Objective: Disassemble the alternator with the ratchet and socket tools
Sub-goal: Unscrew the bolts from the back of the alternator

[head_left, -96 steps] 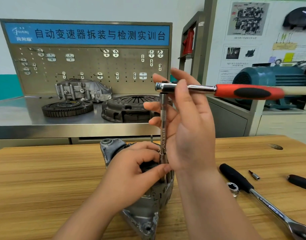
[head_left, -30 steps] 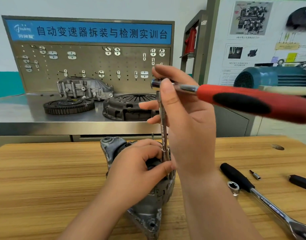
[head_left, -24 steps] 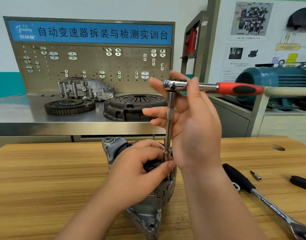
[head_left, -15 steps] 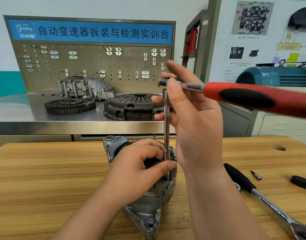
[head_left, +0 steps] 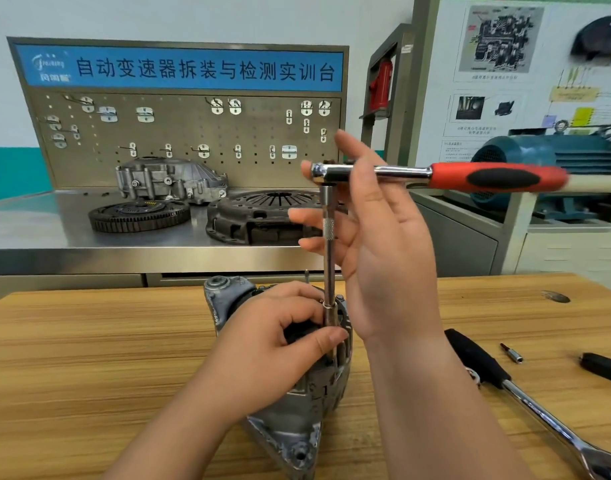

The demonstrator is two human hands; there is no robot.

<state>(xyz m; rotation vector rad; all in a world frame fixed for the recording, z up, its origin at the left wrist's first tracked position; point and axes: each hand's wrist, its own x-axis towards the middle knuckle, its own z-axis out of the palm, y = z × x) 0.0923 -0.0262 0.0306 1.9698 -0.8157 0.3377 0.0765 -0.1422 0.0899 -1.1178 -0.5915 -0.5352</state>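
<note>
Fingers (head_left: 290, 297) of the left hand (head_left: 262, 358) are curling round the top of the alternator (head_left: 297, 410). It is standing on edge at the middle of the wooden desk (head_left: 89, 358), a grey, scuffed casting. The right hand (head_left: 383, 258) is pinching the head of the ratchet (head_left: 498, 176) between thumb and straightened fingers, with an extension bar (head_left: 328, 254) running upright into the alternator. Bare desk is lying open leftward. Rightward, a second ratchet (head_left: 539, 410), a small bit (head_left: 511, 353) and a black handle (head_left: 603, 370) are crowding the surface.

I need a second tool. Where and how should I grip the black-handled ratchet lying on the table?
Grip its black handle, coming from above: the ratchet lies flat on the table, and the handle is its thick end, nearer the alternator.
</note>
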